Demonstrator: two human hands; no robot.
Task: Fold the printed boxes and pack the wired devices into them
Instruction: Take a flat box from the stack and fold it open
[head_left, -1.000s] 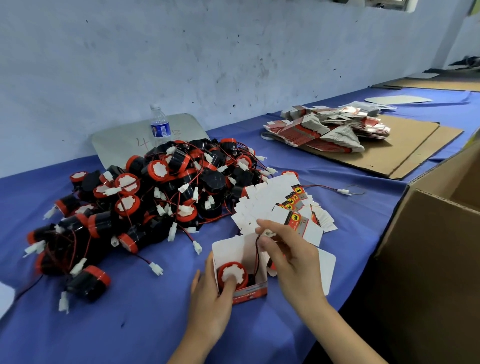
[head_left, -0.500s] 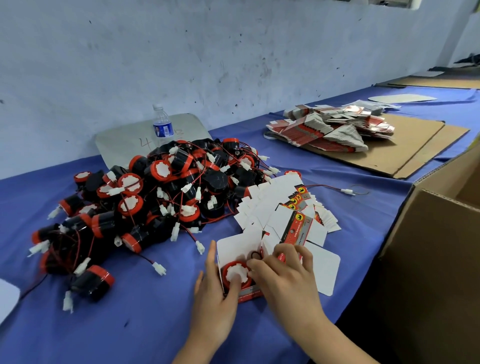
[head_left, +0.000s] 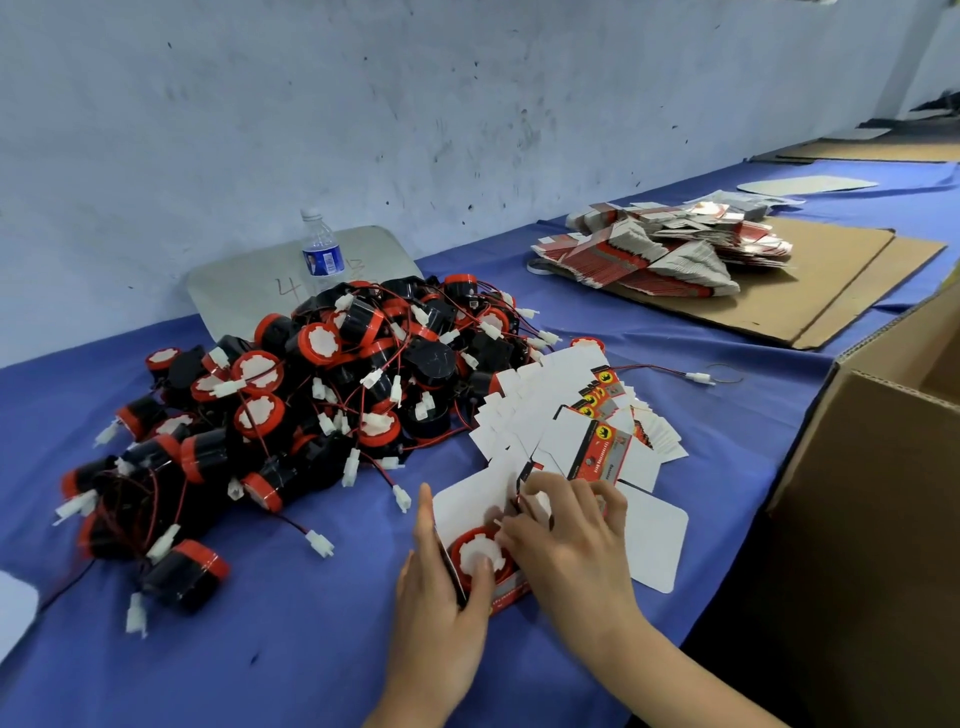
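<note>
A small printed box (head_left: 467, 506) stands open at the table's near edge, a red and black wired device (head_left: 480, 553) inside it. My left hand (head_left: 441, 603) holds the box's left side, its thumb resting on the device's white top. My right hand (head_left: 566, 530) hovers over the box opening, fingertips pinching the device's wire and white plug. A big pile of wired devices (head_left: 291, 415) lies to the left. Flat unfolded boxes (head_left: 566, 415) fan out just behind the hands.
A water bottle (head_left: 321, 249) stands by the wall behind the pile. Another heap of flat printed boxes (head_left: 670, 249) lies on cardboard sheets (head_left: 841, 280) at the far right. A large open carton (head_left: 883, 493) stands at the right table edge. One loose wire (head_left: 670, 371) lies near it.
My right hand has come down from above the box with the wire and now tucks it into the opening. My left thumb has moved onto the device's top.
</note>
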